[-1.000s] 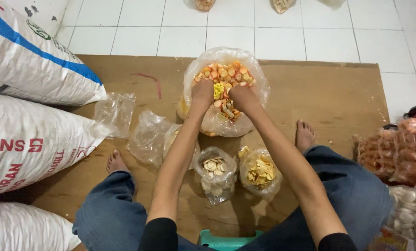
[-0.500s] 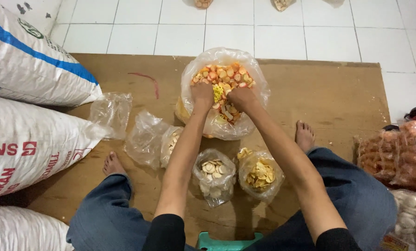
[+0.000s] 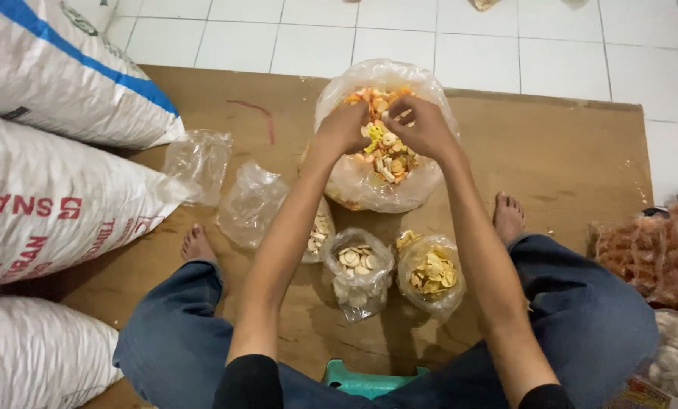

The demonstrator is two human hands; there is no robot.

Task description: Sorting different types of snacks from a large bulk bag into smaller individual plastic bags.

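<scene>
A large clear plastic bag [image 3: 369, 189] full of mixed orange, yellow and white crackers stands on a wooden board [image 3: 559, 159] in front of me. Both my hands are inside its open mouth. My left hand [image 3: 343, 127] has its fingers curled down into the crackers. My right hand [image 3: 418, 125] pinches a few crackers between its fingertips. Nearer to me stand two small open bags: one with pale round crackers [image 3: 358, 269] and one with yellow crackers [image 3: 431, 274]. A third small bag [image 3: 320, 235] sits partly hidden behind my left forearm.
Big white woven sacks [image 3: 59, 189] lie along the left. Empty clear bags [image 3: 199, 159] rest by my left foot. Packed bags of orange snacks [image 3: 657, 250] and white ones [image 3: 676, 341] sit at the right. A green stool edge [image 3: 362, 379] shows between my knees. White tiles lie beyond the board.
My hands stay in the big bag; the right hand's fingers have drawn together on a few crackers. The view has shifted slightly.
</scene>
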